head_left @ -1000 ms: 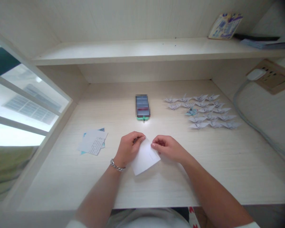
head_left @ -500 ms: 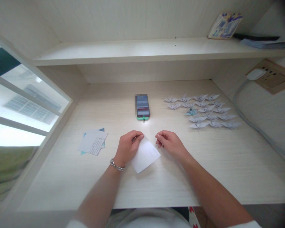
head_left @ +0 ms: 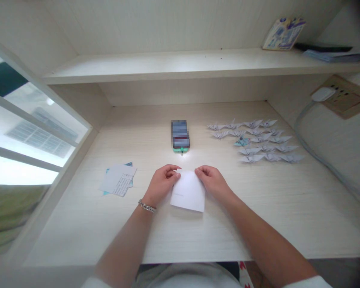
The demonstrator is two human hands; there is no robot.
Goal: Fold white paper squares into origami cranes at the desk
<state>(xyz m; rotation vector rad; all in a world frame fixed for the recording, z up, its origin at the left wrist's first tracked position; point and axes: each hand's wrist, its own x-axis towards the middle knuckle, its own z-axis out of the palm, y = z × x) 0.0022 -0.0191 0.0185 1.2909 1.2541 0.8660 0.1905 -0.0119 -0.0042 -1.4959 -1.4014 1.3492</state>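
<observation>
A square white sheet of paper [head_left: 188, 193] lies on the pale wooden desk [head_left: 258, 216] in front of me. My left hand [head_left: 161, 185], with a silver bracelet on its wrist, pinches the sheet's upper left corner. My right hand [head_left: 213, 182] pinches the upper right corner. Both hands have the fingers curled against the paper's top edge.
A phone [head_left: 180, 136] lies beyond the hands, mid-desk. Several folded paper cranes [head_left: 258, 140] lie in rows at the right. A small stack of paper squares [head_left: 118, 179] sits at the left. A shelf [head_left: 180, 64] runs overhead; a cable [head_left: 318, 156] hangs along the right wall.
The sheet has turned from a tilted, diamond-like lie to square with the desk edge. My right hand let go briefly, then came back to grip the top right corner.
</observation>
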